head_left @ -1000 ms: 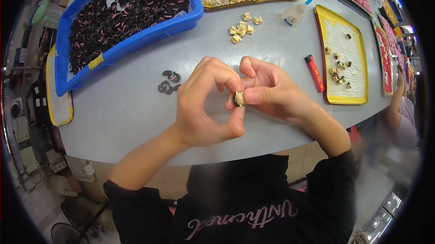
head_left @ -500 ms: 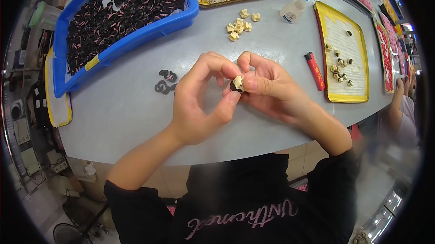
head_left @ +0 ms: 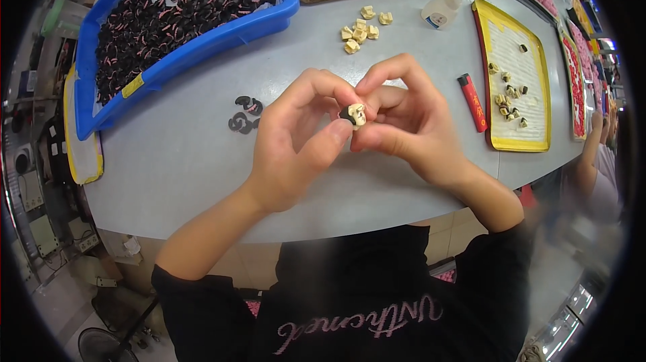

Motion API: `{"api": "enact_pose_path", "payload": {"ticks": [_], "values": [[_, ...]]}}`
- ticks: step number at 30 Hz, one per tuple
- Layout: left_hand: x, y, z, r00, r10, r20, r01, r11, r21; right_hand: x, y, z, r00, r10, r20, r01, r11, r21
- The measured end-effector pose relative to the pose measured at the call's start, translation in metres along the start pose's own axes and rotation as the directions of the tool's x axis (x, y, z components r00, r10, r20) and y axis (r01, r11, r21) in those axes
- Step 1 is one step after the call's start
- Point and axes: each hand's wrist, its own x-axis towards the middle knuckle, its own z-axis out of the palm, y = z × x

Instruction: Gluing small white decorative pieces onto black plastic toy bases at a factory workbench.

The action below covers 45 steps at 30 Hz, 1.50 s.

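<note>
- Both my left hand [head_left: 296, 140] and right hand [head_left: 410, 126] pinched one cream block with black clip [head_left: 353, 114] between fingertips.
- Finished pieces [head_left: 508, 103] few; loose cream blocks [head_left: 362, 27] beyond my fingers remained.

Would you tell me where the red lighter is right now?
In the head view, the red lighter lies on the grey table, right of the right hand, beside the yellow tray.

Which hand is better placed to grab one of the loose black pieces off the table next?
Left, probably. The loose black pieces lie just beside the left hand, on its side. The right hand pinches the small cream and black part and is farther off.
</note>
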Motion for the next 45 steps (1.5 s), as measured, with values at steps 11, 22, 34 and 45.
{"api": "enact_pose_path", "payload": {"ticks": [11,22,34,45], "values": [[0.000,-0.001,-0.002,0.996,0.035,0.081,-0.033,0.999,-0.030,0.004,-0.008,-0.004,0.838,-0.521,0.165,0.477,0.551,-0.684],[-0.003,-0.002,-0.004,0.987,0.082,0.135,-0.053,0.977,-0.208,0.002,-0.016,-0.010,0.821,-0.481,0.308,0.551,0.525,-0.648],[-0.007,-0.003,-0.003,0.986,-0.063,0.154,0.104,0.955,-0.277,0.002,-0.012,-0.009,0.830,-0.464,0.309,0.545,0.559,-0.625],[-0.008,-0.007,-0.004,0.968,-0.176,0.181,0.224,0.928,-0.297,0.000,-0.009,-0.011,0.829,-0.460,0.318,0.547,0.551,-0.630]]}}
